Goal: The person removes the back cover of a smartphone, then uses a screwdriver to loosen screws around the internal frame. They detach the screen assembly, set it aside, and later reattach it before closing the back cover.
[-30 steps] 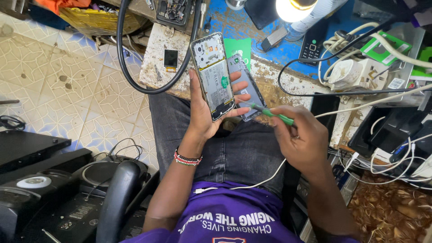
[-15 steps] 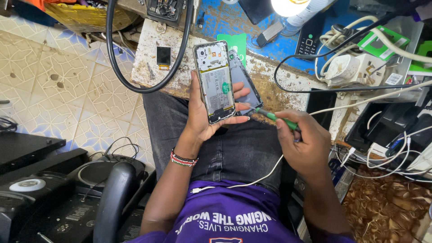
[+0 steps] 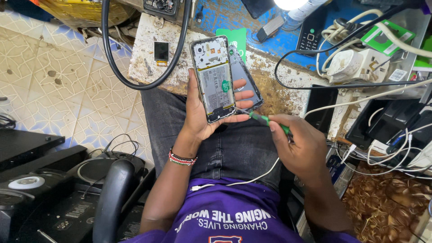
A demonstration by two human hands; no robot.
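Workbench [image 3: 148,54] top of frame. Opened phone [image 3: 213,78] sits at its near edge, long axis running away from the body, left hand [image 3: 202,117] clamped round it. Right hand [image 3: 301,148], right of the phone, pinches green screwdriver [image 3: 265,120]; tip touches the phone's lower right edge.

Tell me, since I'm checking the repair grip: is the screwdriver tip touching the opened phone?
Touching. The head view shows the screwdriver tip meeting the lower right edge of the opened phone, no gap, held by the left hand.

Phone repair workshop: opened phone [image 3: 214,78], cables [image 3: 135,83].
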